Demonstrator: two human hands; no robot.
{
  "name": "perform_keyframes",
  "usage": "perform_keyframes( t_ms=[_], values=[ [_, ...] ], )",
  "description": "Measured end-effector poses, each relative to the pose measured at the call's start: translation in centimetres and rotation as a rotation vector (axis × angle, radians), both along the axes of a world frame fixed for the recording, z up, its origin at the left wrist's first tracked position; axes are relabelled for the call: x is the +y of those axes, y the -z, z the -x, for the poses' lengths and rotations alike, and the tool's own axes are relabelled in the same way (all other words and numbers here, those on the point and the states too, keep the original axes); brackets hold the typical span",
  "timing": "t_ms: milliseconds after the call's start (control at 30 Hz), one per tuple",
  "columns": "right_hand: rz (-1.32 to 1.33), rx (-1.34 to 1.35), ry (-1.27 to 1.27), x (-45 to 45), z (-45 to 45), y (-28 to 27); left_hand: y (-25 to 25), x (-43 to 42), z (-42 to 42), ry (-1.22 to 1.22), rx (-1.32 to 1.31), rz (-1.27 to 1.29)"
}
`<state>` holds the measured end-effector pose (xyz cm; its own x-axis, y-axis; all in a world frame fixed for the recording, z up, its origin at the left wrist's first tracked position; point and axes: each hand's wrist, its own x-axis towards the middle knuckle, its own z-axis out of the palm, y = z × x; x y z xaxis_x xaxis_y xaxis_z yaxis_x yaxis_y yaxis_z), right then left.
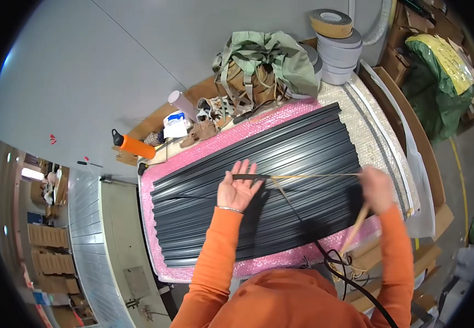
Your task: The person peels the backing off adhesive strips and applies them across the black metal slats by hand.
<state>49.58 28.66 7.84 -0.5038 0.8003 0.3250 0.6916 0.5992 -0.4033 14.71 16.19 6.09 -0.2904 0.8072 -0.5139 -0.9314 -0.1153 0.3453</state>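
While my one left hand [238,191] lies palm up, fingers spread beneath one dark strip [248,176], my one right hand [378,188], blurred, seems closed on one taut tan cord [316,176], over ribbed black slats [302,147]; beyond, I count one orange bottle [137,147].

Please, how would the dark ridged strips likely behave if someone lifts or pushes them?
The dark strips look glossy, so they may slip somewhat. They are long and narrow, so might sag when lifted by one end. Lying flat, they seem unlikely to roll.
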Motion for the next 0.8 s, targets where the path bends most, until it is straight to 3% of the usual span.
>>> perform_keyframes(
  t_ms=[67, 100, 133, 200, 300, 367, 400, 433, 467, 500, 533, 567, 600, 700, 767, 800],
  values=[
    [0.264, 0.114, 0.285, 2.9, -11.7, 3.8, -1.0, -0.3, 1.0, -0.03, 0.055, -0.008],
    [0.157, 0.131, 0.352, 4.0, -18.0, 6.4, -1.1, -0.5, 1.7, -0.023, 0.061, -0.034],
    [0.308, 0.148, 0.516, 3.8, -23.1, 6.7, -1.2, -0.4, 2.2, -0.005, 0.061, -0.061],
    [0.44, 0.093, 0.893, 2.5, -35.8, 13.2, -2.4, 0.2, 1.5, -0.044, 0.006, -0.086],
    [0.358, -0.293, 1.3, -2.3, -48.2, 24.8, -2.5, 1.0, 0.9, -0.035, -0.053, -0.072],
    [0.303, -0.357, 1.255, -3.9, -43.5, 23.3, -1.9, 1.2, 1.3, 0.012, -0.046, -0.025],
    [0.179, -0.044, 1.239, -3.8, -36.2, 18.4, -1.6, 1.3, 1.6, 0.039, -0.031, -0.01],
    [-0.045, 0.087, 1.029, -3.9, -30.0, 15.2, -1.4, 1.4, 1.8, 0.042, 0.004, 0.012],
    [0.161, 0.408, 0.933, -4.0, -22.4, 10.0, -1.8, 1.6, 1.5, 0.028, 0.047, 0.031],
    [0.542, 0.652, 0.803, -4.7, -15.7, 5.5, -2.0, 1.6, 1.1, 0.029, 0.057, 0.025],
    [0.458, 0.491, 0.486, -6.1, -11.0, 5.5, -2.3, 1.3, 0.9, 0.029, 0.071, 0.026],
    [0.679, 0.524, 0.255, -7.8, -6.4, 3.3, -2.6, 1.3, 0.3, -0.002, 0.048, 0.045],
    [0.161, 0.318, -0.107, -8.9, -3.6, 4.5, -2.4, 1.2, 0.3, 0.001, 0.05, 0.051],
    [0.212, 0.242, -0.194, -10.7, 0.6, 8.1, -2.2, 1.4, 0.7, 0.002, 0.035, 0.054],
    [0.662, 0.363, -0.152, -10.6, 0.5, 10.6, -2.4, 1.1, 1.1, 0.011, 0.036, 0.033],
    [0.669, 0.347, -0.168, -10.4, 0.2, 11.1, -2.5, 0.9, 1.1, 0.027, 0.037, 0.016]
  ],
)
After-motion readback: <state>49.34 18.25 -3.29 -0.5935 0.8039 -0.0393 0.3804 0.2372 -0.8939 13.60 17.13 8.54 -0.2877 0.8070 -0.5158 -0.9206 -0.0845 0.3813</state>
